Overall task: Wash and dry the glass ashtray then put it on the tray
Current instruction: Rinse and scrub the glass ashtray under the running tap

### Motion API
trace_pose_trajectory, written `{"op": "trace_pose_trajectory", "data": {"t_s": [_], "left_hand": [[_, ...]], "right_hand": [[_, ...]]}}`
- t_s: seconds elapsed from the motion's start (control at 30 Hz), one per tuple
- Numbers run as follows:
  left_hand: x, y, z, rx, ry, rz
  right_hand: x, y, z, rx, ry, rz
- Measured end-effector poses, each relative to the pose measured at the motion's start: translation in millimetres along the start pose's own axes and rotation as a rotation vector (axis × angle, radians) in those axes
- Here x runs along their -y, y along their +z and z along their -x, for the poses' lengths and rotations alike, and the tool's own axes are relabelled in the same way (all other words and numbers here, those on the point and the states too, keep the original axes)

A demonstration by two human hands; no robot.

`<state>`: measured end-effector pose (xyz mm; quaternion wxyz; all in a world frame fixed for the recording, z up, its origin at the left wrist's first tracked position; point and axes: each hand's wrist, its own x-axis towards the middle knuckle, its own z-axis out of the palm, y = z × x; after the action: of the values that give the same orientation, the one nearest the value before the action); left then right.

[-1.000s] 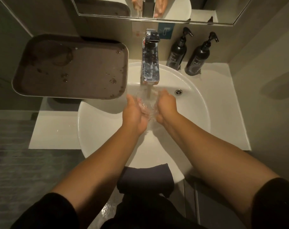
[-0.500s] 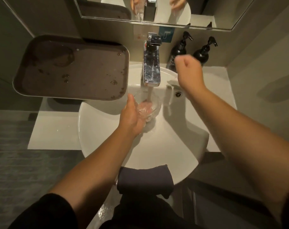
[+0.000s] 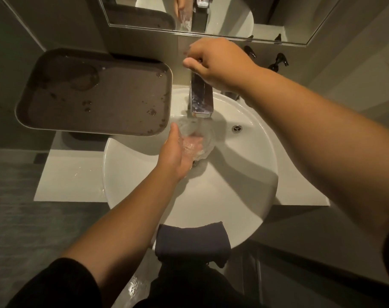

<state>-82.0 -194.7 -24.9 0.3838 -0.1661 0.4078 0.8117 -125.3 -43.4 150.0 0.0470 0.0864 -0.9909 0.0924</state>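
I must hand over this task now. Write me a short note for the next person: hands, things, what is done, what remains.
Left hand holds the glass ashtray under running water in the sink.
Right hand is on the faucet handle, gripping it.
Tray, wet and without the ashtray, sits left of the sink. Dark towel hangs over the sink's front rim.
Done: rinsing is under way.
Left: shut off water, dry the ashtray with the towel, set it on the tray.

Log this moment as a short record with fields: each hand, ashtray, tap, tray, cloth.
left hand: holds the glass ashtray under the running water
right hand: on the tap handle, grip unclear
tap: water flowing
tray: beside the basin, wet spots, nothing on it
cloth: dark, folded, draped over the near rim of the sink
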Motion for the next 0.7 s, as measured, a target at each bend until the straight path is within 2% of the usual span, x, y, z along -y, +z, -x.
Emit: {"op": "trace_pose_trajectory", "data": {"t_s": [0.2, 0.5, 0.63, 0.7], "left_hand": [[3, 6, 4, 0.02, -0.033, 0.046], [4, 4, 4, 0.036, -0.062, 0.008], [7, 2, 4, 0.019, -0.055, 0.029], [8, 2, 6, -0.04, -0.05, 0.054]], "right_hand": [[-10, -10, 2, 0.066, -0.036, -0.027], [-18, -10, 10, 0.083, -0.09, -0.047], [-16, 1, 18, 0.103, -0.113, 0.096], [-14, 12, 28, 0.059, -0.123, 0.111]]}}
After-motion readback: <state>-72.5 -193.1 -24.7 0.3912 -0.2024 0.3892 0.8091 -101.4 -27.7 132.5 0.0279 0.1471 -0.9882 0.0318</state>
